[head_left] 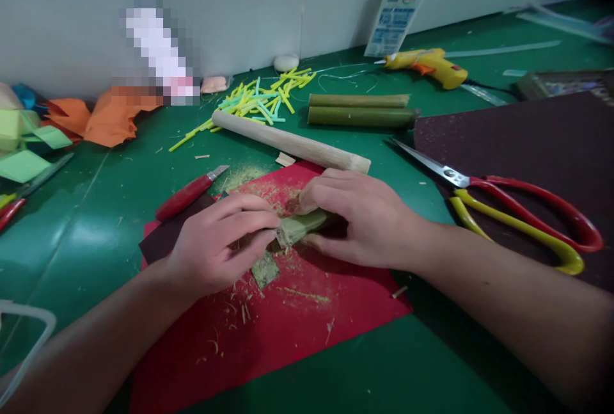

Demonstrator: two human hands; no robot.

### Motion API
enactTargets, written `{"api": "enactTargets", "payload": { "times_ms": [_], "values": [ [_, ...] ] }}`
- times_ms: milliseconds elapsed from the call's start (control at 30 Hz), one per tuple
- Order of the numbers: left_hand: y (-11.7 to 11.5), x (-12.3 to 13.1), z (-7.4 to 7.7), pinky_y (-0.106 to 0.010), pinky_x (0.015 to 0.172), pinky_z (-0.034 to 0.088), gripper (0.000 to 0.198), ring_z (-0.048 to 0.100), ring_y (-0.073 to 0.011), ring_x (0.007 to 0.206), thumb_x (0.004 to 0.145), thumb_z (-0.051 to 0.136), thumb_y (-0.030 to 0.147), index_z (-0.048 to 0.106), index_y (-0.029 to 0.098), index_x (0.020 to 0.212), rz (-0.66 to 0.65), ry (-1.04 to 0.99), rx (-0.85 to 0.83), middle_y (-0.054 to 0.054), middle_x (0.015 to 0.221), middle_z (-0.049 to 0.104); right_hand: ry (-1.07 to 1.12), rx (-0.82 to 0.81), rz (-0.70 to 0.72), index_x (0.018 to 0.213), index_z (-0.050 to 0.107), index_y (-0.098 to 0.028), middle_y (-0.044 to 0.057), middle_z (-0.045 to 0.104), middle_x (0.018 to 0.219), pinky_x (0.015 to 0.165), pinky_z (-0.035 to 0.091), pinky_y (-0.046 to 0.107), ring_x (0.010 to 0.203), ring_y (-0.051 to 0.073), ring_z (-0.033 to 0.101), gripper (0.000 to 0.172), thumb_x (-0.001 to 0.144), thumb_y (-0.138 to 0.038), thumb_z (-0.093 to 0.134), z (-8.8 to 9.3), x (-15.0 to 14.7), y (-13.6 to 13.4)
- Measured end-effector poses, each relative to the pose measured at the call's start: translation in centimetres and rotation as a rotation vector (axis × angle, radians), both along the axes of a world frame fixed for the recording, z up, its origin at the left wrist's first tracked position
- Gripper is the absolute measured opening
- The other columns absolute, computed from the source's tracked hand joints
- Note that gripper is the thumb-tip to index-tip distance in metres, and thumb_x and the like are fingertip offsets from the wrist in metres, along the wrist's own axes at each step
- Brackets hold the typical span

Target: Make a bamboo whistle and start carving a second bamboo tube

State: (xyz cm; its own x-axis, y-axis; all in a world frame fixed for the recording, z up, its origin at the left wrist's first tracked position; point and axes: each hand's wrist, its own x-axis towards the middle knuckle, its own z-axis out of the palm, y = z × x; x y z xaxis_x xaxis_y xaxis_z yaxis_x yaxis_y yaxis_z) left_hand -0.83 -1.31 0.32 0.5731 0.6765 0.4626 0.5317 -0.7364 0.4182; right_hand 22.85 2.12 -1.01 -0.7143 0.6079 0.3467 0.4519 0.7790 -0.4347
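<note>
My right hand [359, 215] is wrapped round a short, pale green bamboo piece [301, 227] with a rough, fuzzy left end. At that end, the closed fingertips of my left hand [228, 241] pinch the bamboo; part of the grip is hidden. A small dusty sandpaper-like scrap [265, 270] lies just below the left fingertips. Beneath both hands is a red sheet [288, 337], strewn with greenish dust and curly shavings. Beyond my left hand, a red-handled craft knife [189, 195] rests partly on a dark sheet [160, 235].
A pale stick [288, 140] lies behind the hands, with cut yellow straws [249, 100] and green bamboo lengths [359, 117] further back. Large scissors [480, 187] lie open at right on a dark board [508, 139]. A yellow glue gun [426, 66] sits near the wall; orange paper [112, 123] is left.
</note>
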Motion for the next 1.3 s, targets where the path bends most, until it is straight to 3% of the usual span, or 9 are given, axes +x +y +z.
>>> {"api": "enactTargets", "payload": {
  "times_ms": [533, 700, 1300],
  "values": [
    [-0.02, 0.04, 0.26, -0.025, 0.082, 0.058, 0.014, 0.071, -0.0155, 0.088, 0.087, 0.06, 0.013, 0.068, 0.02, 0.097, -0.017, 0.036, 0.02, -0.003, 0.093, 0.074, -0.017, -0.001, 0.006, 0.088, 0.059, -0.018, 0.004, 0.064, 0.085, 0.069, 0.037, 0.03, 0.078, 0.018, 0.053, 0.017, 0.078, -0.031, 0.065, 0.07, -0.08, 0.05],
    [0.18, -0.1, 0.06, -0.025, 0.082, 0.058, 0.014, 0.07, -0.0156, 0.088, 0.082, 0.069, 0.018, 0.067, 0.018, 0.096, -0.043, 0.045, 0.03, -0.005, 0.093, 0.073, -0.02, -0.012, 0.006, 0.088, 0.059, -0.018, 0.004, 0.065, 0.086, 0.069, 0.037, 0.03, 0.079, 0.018, 0.054, 0.017, 0.078, -0.03, 0.065, 0.11, -0.01, -0.05],
    [-0.17, 0.03, 0.68, -0.024, 0.082, 0.058, 0.015, 0.07, -0.0144, 0.087, 0.088, 0.059, 0.01, 0.069, 0.019, 0.092, -0.04, 0.08, 0.049, -0.004, 0.095, 0.073, -0.024, 0.004, 0.004, 0.088, 0.06, -0.017, 0.005, 0.064, 0.085, 0.068, 0.037, 0.03, 0.078, 0.018, 0.054, 0.018, 0.078, -0.031, 0.066, 0.09, 0.11, 0.03]
  ]
}}
